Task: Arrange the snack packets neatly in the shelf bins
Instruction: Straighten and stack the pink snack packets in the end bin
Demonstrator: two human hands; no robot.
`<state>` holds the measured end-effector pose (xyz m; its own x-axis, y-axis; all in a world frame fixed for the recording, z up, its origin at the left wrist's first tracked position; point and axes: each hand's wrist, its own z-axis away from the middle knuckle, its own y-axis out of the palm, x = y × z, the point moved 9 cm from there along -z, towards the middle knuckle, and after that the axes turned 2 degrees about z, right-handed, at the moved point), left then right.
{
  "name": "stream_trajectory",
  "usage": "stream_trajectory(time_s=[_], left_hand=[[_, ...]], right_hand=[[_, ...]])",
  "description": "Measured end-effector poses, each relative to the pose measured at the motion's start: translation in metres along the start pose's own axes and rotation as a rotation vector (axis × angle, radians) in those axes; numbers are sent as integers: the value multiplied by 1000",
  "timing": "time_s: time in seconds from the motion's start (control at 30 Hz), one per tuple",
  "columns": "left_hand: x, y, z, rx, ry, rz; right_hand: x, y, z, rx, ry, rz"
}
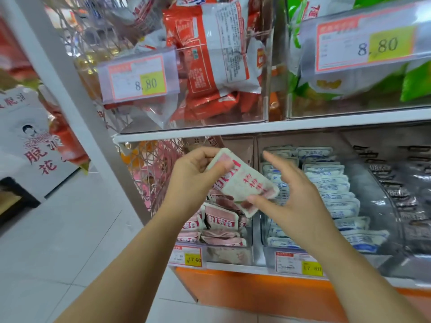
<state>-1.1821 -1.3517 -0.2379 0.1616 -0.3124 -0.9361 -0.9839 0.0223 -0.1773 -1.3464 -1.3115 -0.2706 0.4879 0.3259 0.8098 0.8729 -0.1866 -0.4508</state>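
White-and-red snack packet (246, 183) sits at frame centre, held tilted in front of the lower shelf row, above the lower bin (229, 255) of matching red-and-white packets (221, 220). I read the left hand (196, 173) as gripping it: fingers curled round the packet's upper left end, thumb pressed on its printed face. The right hand (293, 201) is spread, fingers straight and apart. Its thumb touches the packet's lower right edge, and its index finger points up and left. I cannot tell whether the remaining right fingers touch the packet's back.

Lower row, centre to right of frame: the red-and-white packets lie loosely stacked. Just right of them, blue-and-white packets (331, 190) stand in overlapping rows. At the right edge I see dark packets (401, 192), blurred. Yellow price tags (193, 258) are fixed to the bin fronts.

Upper row: orange-red packets (210, 54) fill top centre, and green packets (416, 82) show at upper right. A white shelf board (256, 128) separates the two rows. An orange base panel (256, 292) runs below the lower row
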Motion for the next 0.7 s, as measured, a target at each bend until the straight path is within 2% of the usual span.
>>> stream_trajectory(time_s=[0.1, 0.2, 0.3, 0.47, 0.63, 0.7], left_hand=[[-7, 20, -1, 152, -4, -26], [20, 11, -23, 92, -77, -110], [57, 8, -50, 70, -122, -400], [98, 54, -75, 279, -142, -781], [89, 58, -86, 136, -53, -947], [69, 45, -77, -22, 4, -857]], right_hand=[[-8, 1, 0, 41, 51, -78], [-30, -19, -2, -106, 141, -138], [-53, -44, 0, -279, 253, -247], [-71, -49, 0, -286, 317, -281], [-74, -51, -3, -273, 318, -293], [-74, -51, -3, -266, 317, -304]])
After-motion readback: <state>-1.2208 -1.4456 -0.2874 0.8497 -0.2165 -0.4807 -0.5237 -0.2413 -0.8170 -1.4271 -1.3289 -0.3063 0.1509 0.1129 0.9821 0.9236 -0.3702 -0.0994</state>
